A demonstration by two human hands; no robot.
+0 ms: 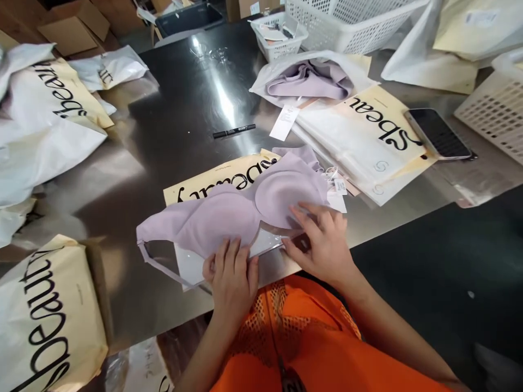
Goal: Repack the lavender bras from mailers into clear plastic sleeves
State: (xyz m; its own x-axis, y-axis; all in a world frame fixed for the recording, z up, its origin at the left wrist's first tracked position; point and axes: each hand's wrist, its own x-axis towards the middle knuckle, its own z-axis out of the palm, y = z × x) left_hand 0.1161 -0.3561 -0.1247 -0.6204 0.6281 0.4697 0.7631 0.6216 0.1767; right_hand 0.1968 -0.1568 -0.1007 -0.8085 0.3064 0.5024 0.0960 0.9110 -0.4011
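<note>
A lilac bra (220,218) lies spread out with its cups up, over a cream-and-white printed bag (180,193) at the table's near edge. The fingers of my left hand (232,277) rest on the lower edge of the left cup, its thumb a little apart at the right. On the right cup, the fingertips of my right hand (322,239) touch the fabric; its thumb points at the bag's lower edge, away from the fingers. A white tag (340,187) hangs by the bra's right side. One strap loops down at the far left.
Behind the bra lies a black pen (233,131). Rightward are stacked printed bags (368,136), an open bag with folded lilac fabric (310,81) and a phone (439,133). White baskets (347,32) stand at the back; filled bags (53,316) line the left side.
</note>
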